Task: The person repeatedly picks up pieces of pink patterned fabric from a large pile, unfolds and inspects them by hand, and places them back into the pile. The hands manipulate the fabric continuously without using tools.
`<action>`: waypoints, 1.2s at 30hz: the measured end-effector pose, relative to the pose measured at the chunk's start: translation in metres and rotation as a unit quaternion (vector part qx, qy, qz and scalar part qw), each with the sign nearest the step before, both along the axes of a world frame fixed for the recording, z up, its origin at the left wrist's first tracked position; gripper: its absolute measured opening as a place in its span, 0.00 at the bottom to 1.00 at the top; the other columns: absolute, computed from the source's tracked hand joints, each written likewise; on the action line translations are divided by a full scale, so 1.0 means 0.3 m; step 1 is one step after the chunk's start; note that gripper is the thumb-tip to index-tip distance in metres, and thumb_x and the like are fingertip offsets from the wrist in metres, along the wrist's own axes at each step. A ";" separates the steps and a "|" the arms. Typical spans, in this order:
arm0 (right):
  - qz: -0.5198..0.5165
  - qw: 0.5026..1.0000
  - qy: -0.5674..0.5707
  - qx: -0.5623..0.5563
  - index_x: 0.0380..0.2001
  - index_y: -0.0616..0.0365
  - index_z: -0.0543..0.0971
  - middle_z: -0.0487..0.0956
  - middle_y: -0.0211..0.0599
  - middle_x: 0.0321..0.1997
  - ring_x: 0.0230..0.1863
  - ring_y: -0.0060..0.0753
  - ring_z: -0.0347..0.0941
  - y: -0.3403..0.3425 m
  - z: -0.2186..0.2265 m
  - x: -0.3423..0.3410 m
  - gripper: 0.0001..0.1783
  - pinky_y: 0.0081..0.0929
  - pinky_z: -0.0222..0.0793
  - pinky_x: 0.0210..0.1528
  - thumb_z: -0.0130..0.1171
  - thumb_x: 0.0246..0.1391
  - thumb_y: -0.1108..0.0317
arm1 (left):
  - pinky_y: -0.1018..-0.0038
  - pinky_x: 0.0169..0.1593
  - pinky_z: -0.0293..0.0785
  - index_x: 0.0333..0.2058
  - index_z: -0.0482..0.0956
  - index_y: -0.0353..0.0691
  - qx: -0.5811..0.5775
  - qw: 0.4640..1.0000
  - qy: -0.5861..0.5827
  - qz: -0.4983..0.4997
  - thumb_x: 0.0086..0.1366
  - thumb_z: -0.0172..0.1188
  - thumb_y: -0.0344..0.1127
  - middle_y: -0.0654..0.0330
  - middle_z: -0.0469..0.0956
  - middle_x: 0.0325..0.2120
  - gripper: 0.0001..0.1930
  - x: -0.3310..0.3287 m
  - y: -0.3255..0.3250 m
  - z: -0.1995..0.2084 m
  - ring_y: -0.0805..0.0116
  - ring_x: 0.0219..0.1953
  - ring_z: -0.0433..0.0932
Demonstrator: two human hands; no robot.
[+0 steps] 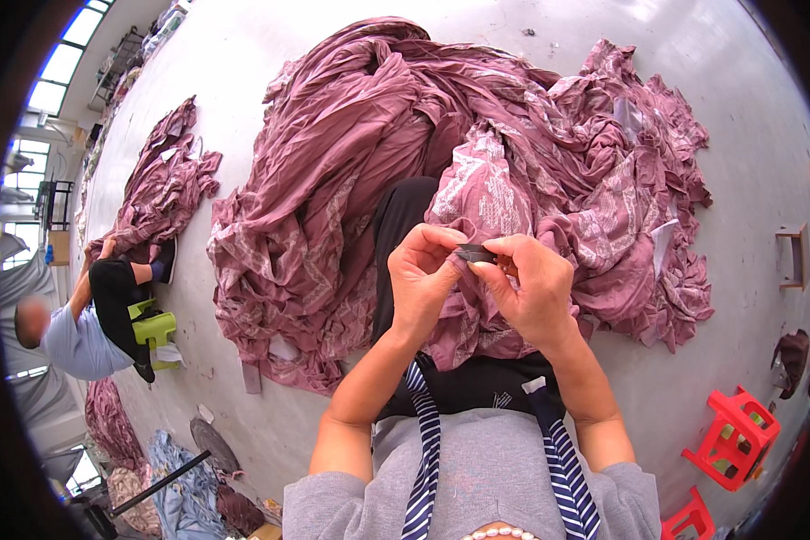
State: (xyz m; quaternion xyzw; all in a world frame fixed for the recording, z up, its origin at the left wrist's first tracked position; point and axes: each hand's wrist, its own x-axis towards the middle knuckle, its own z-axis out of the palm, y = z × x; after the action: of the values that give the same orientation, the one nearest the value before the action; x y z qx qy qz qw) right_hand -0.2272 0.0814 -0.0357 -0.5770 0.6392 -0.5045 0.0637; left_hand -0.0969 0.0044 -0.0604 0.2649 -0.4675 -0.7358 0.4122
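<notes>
Over my lap lies mauve fabric with a white pattern point(486, 184), part of a large crumpled heap spread on the floor before me. My left hand point(425, 274) is closed, thumb and fingers pinching a bit of the fabric's edge. Close against it, my right hand point(533, 281) is closed on small dark thread snips point(475, 254). The tool's tip reaches the left fingertips, and its handle is mostly hidden by the right fingers. Both hands are held above my lap, nearly touching.
At left, another person point(85, 337) sits on a green stool point(156, 333), handling similar mauve fabric point(166, 175). Red plastic stools point(736, 436) stand at lower right. A small wooden stool point(791, 256) is at far right. Blue cloth point(182, 486) lies at lower left beside a black bar point(162, 483).
</notes>
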 end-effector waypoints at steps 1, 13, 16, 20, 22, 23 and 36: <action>-0.003 1.000 0.010 -0.001 0.35 0.58 0.76 0.77 0.36 0.25 0.21 0.33 0.74 0.000 0.000 -0.005 0.14 0.27 0.68 0.24 0.66 0.48 0.64 | 0.81 0.42 0.72 0.32 0.73 0.34 -0.013 1.000 -0.010 0.002 0.58 0.63 0.23 0.60 0.77 0.34 0.07 0.000 -0.001 -0.004 0.78 0.35 0.76; 0.047 0.998 -0.040 0.027 0.35 0.57 0.77 0.73 0.25 0.29 0.23 0.13 0.62 0.008 -0.019 0.006 0.13 0.14 0.61 0.24 0.68 0.45 0.69 | 0.85 0.39 0.70 0.34 0.74 0.35 -0.013 0.997 -0.077 0.016 0.58 0.60 0.22 0.64 0.77 0.30 0.06 0.000 -0.024 0.028 0.82 0.33 0.74; 0.043 0.948 -0.293 0.115 0.32 0.58 0.77 0.71 0.21 0.25 0.23 0.09 0.60 0.036 -0.003 -0.016 0.04 0.12 0.57 0.23 0.61 0.51 0.75 | 0.84 0.38 0.70 0.34 0.77 0.34 -0.188 0.963 -0.193 0.007 0.54 0.52 0.20 0.65 0.77 0.31 0.09 0.022 -0.064 0.036 0.81 0.32 0.74; 0.096 0.874 -0.449 0.162 0.29 0.58 0.73 0.67 0.17 0.24 0.24 0.07 0.55 0.025 -0.006 -0.088 0.06 0.10 0.48 0.25 0.52 0.59 0.69 | 0.81 0.39 0.70 0.33 0.78 0.29 -0.043 0.981 -0.158 -0.106 0.53 0.46 0.23 0.60 0.78 0.31 0.12 0.055 -0.085 0.042 0.76 0.33 0.75; 0.082 0.881 -0.441 0.154 0.28 0.58 0.72 0.65 0.16 0.24 0.25 0.07 0.54 0.016 -0.041 -0.099 0.07 0.11 0.49 0.27 0.52 0.59 0.69 | 0.81 0.40 0.70 0.34 0.78 0.27 0.091 0.979 -0.101 -0.154 0.53 0.45 0.25 0.58 0.79 0.32 0.13 0.059 -0.083 0.043 0.76 0.34 0.75; 0.075 0.884 -0.436 0.150 0.28 0.57 0.72 0.64 0.16 0.24 0.26 0.07 0.54 0.015 -0.053 -0.102 0.07 0.11 0.49 0.27 0.52 0.60 0.68 | 0.81 0.40 0.69 0.34 0.77 0.27 0.101 0.979 -0.087 -0.155 0.53 0.45 0.26 0.58 0.79 0.32 0.14 0.053 -0.080 0.042 0.76 0.34 0.75; 0.031 0.917 -0.378 0.124 0.30 0.61 0.74 0.66 0.15 0.23 0.24 0.06 0.56 -0.054 -0.151 -0.143 0.06 0.10 0.51 0.24 0.56 0.58 0.70 | 0.84 0.37 0.71 0.35 0.77 0.32 0.192 0.972 -0.046 -0.126 0.60 0.55 0.30 0.62 0.79 0.30 0.08 0.015 -0.140 -0.007 0.79 0.30 0.76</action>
State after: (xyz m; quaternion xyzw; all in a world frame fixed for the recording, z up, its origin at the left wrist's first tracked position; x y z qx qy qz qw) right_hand -0.2700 0.0653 -0.0809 -0.3502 0.6070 -0.5992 0.3871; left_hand -0.0925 -0.0374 -0.0626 0.3114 -0.3655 -0.8450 0.2354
